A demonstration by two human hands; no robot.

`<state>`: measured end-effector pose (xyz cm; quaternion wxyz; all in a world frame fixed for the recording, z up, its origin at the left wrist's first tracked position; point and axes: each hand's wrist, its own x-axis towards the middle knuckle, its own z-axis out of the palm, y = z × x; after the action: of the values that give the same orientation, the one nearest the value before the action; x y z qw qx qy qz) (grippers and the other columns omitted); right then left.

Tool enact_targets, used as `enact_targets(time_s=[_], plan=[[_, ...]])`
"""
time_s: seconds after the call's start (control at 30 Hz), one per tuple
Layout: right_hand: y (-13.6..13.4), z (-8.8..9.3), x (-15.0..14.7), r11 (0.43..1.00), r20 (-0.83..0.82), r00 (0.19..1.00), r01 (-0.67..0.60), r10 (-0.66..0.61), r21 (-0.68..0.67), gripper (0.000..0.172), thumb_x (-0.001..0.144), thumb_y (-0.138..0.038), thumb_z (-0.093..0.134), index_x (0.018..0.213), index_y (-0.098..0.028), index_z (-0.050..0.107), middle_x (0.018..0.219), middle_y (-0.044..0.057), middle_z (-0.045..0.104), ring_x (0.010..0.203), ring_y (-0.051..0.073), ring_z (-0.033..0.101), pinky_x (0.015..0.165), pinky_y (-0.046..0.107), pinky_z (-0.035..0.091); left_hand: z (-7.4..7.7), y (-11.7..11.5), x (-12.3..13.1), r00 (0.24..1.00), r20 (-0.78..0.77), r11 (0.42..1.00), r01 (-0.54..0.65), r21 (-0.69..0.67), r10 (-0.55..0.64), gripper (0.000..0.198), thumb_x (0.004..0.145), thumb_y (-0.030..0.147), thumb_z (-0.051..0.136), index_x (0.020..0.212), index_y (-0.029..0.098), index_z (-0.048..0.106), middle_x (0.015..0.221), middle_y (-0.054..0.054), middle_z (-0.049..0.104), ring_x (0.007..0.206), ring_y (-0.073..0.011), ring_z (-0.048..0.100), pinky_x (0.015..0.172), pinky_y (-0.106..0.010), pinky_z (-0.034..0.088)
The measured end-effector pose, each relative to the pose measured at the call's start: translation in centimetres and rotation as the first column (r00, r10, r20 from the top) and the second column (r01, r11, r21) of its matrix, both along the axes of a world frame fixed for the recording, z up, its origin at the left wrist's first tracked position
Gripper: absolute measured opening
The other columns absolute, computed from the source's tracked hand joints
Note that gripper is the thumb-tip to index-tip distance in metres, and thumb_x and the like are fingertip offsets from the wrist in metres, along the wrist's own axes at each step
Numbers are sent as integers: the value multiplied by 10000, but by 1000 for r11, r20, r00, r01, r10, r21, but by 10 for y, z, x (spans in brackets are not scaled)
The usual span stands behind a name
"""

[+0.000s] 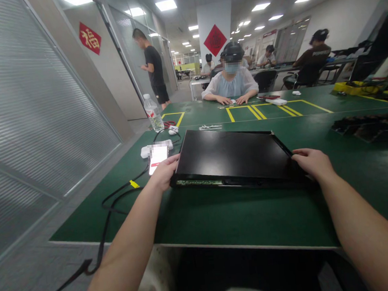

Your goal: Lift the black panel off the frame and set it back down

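A flat black panel [231,153], like a screen or laptop lid, lies on the green table [219,215] in front of me. An exposed strip of circuitry runs along its near edge. My left hand [164,172] grips the panel's near left corner, fingers curled round the edge. My right hand [311,163] holds the near right corner, fingers closed over the rim.
A phone [157,157] with a lit screen lies left of the panel, beside a white charger block [147,150] and black cables [117,201]. A water bottle [153,113] stands behind. Dark parts [370,127] lie at right. A masked person [231,82] sits opposite; others work behind.
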<state>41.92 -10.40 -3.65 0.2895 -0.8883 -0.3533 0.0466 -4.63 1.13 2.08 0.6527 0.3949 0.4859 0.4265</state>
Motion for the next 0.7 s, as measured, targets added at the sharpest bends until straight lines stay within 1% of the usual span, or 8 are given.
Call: enact_targets(time_s=[0.07,0.17,0.3,0.4,0.47,0.5,0.57,0.7], plan=[[1,-3,1,1000,3,1000,-13,13,6,385,753,-376,678,1076,-247,843,1007,102,798,893,285,730,779,384,574,1,-2,1,1000,-7,1000,6,-5,-6,483,745,-28,789,1208,113,785,772,-72,807,577,-184,738,516,-233,577],[3,-6,3,999,13,999,-36,36,-19,351,756,-379,670,1032,-260,851,986,94,797,865,281,725,768,390,573,4,-4,2,1000,-14,1000,-7,-19,7,478,754,-78,687,1178,113,797,749,-62,803,531,-164,711,494,-222,562],[4,-8,6,997,35,998,-45,47,-56,312,763,-390,657,963,-266,863,966,97,799,848,285,723,746,387,569,7,-3,5,1000,-7,999,-28,-39,27,435,797,-68,598,1134,111,808,732,-60,795,547,-141,713,515,-186,558],[4,-8,7,997,53,997,-48,52,-63,306,764,-388,654,944,-261,866,958,97,801,837,283,721,726,378,565,4,1,5,998,-27,998,-57,-26,56,289,832,22,665,1064,110,814,751,-75,798,610,-159,740,540,-190,567],[4,-7,5,996,54,997,-49,53,-70,303,764,-389,657,944,-261,864,966,94,802,849,284,722,733,380,569,-2,3,3,996,-59,998,-70,-9,69,154,847,128,754,989,113,810,776,-86,802,639,-176,747,567,-218,580],[3,-6,4,996,52,997,-52,56,-74,301,768,-389,658,949,-263,863,976,91,802,861,284,723,743,383,572,-6,4,2,995,-78,998,-70,5,70,135,836,174,799,958,116,805,797,-90,807,660,-183,750,594,-231,588],[3,-3,1,995,40,997,-58,61,-84,299,780,-385,656,965,-267,860,1002,89,801,894,286,725,771,387,576,-13,6,-1,992,-116,998,-43,52,49,218,777,230,887,946,122,801,865,-97,820,721,-192,759,666,-254,600],[2,1,-3,994,18,998,-56,58,-97,294,803,-372,647,974,-257,856,1003,97,797,907,286,728,772,377,576,-23,8,-7,981,-188,988,70,141,-43,488,580,276,1015,1001,139,809,978,-108,828,854,-246,772,769,-319,599]])
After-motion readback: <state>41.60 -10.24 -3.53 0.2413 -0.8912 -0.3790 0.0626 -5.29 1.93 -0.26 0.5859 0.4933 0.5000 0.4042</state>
